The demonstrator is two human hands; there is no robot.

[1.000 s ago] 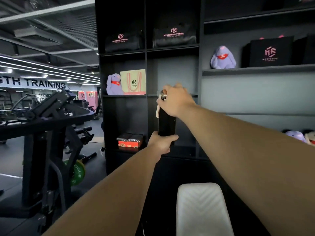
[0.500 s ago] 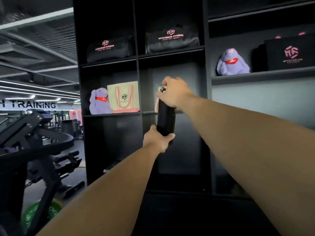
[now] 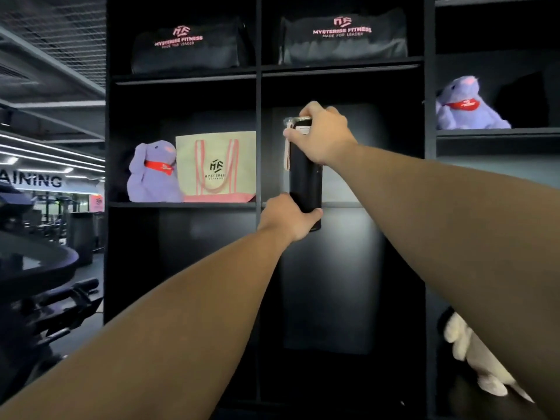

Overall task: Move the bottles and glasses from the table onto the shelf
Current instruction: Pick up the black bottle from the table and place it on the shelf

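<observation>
The right hand [image 3: 322,136] is closed over the cap end of a black bottle [image 3: 304,180], fingers wrapped down around its top. The left hand [image 3: 289,218] grips the bottle's base from below and from the left, thumb across the front. Between the two hands the bottle stands upright, its long axis vertical, a pale strap [image 3: 287,154] hanging from the cap on its left side.

It is held out at arm's length in front of the shelf [image 3: 342,204], in the middle column. The bottle's bottom appears to sit slightly below the shelf edge, so it would likely need a small lift and then a push forward into the open bay. That bay looks bare; how far the bottle is from the shelf edge cannot be told.

In the bay to the left stand a tote [image 3: 216,165] and a plush [image 3: 151,172].
</observation>
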